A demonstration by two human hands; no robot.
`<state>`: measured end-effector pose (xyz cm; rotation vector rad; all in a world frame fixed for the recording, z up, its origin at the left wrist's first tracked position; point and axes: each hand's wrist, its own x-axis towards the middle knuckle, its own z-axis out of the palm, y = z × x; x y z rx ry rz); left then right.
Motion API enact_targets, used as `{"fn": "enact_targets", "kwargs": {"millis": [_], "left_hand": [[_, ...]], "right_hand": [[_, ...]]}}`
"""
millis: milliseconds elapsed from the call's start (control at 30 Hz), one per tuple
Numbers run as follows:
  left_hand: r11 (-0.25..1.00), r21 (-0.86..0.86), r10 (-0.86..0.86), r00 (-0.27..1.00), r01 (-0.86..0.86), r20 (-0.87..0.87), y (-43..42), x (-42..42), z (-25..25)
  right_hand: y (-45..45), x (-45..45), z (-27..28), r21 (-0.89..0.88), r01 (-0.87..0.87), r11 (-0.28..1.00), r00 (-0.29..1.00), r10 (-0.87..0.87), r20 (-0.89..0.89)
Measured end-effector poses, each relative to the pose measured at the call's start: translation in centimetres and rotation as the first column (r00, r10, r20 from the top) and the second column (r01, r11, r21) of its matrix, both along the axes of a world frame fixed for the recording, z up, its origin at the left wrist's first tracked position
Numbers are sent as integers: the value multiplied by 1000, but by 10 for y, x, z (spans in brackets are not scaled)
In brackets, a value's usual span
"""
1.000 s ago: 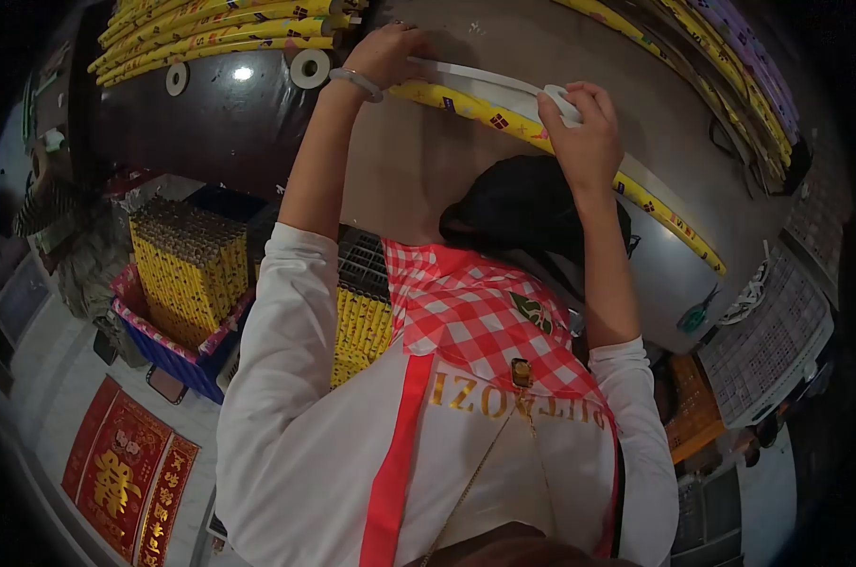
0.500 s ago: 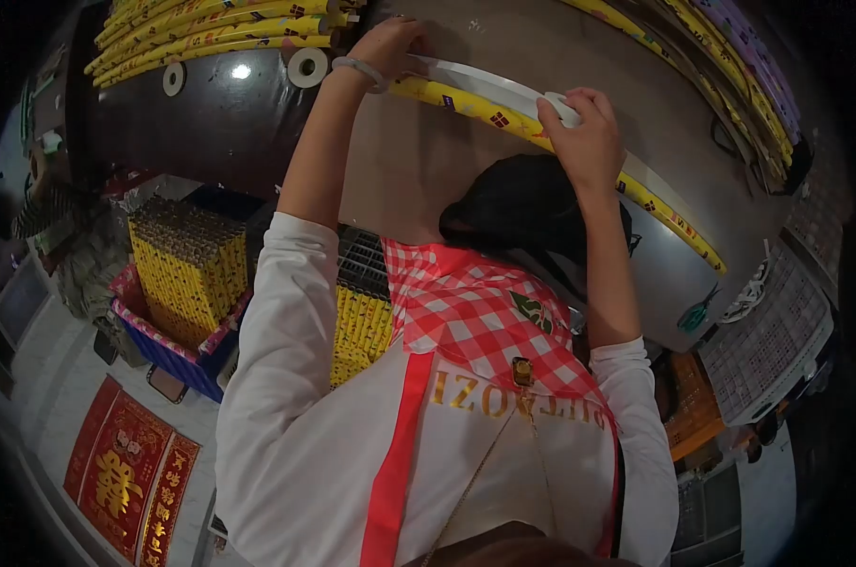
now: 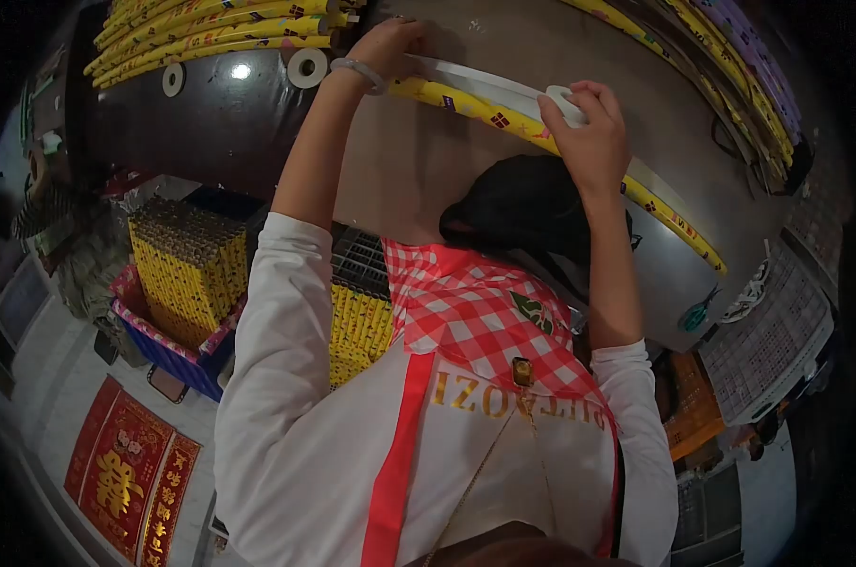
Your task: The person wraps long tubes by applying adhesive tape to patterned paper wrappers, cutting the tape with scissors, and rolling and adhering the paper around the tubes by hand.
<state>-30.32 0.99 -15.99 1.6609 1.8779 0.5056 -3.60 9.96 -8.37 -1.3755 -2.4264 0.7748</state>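
A yellow patterned roll (image 3: 499,119) lies across the brown table (image 3: 390,180). Along its far edge runs a pale tape strip (image 3: 480,79), stretched between my two hands. My right hand (image 3: 590,128) is closed around a white tape roll (image 3: 567,106), thumb on its near side. At the strip's left end is my left hand (image 3: 392,49), wearing a pale bracelet; its fingers are curled and in shadow, and their grip is hard to make out.
Yellow rolls (image 3: 220,33) and two tape rolls lie at the upper left, more rolls (image 3: 740,85) at the upper right. A black cloth (image 3: 513,203) and teal scissors (image 3: 700,310) lie on the near side. A blue basket (image 3: 178,357) stands lower left.
My right hand has moved slightly to the right with the tape roll. The left hand has shifted a little to the left since the earliest frame.
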Motion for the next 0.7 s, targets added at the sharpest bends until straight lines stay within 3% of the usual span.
{"fn": "enact_targets", "kwargs": {"millis": [133, 200, 367, 433, 533, 600, 700], "left_hand": [[999, 48, -1, 1000, 1, -3, -3, 1, 1], [988, 148, -38, 996, 49, -77, -5, 0, -2], [991, 128, -36, 996, 46, -81, -6, 0, 1], [991, 128, -24, 996, 35, -87, -8, 1, 4], [997, 54, 47, 999, -47, 2, -14, -2, 9], [970, 215, 124, 992, -115, -29, -21, -2, 9], [935, 290, 245, 962, -203, -117, -29, -1, 11]], "right_hand": [[-8, -9, 8, 20, -83, 996, 980, 85, -179], [-13, -12, 12, 43, -108, 993, 974, 115, -195], [-18, -11, 16, 68, -189, 980, 954, 200, -223], [-21, -11, 17, -30, -217, 976, 954, 206, -218], [-26, -16, 11, -108, -197, 975, 933, 153, -325], [-27, -19, 4, -130, -201, 971, 922, 143, -361], [-29, -24, 3, -183, -210, 960, 908, 122, -401]]}}
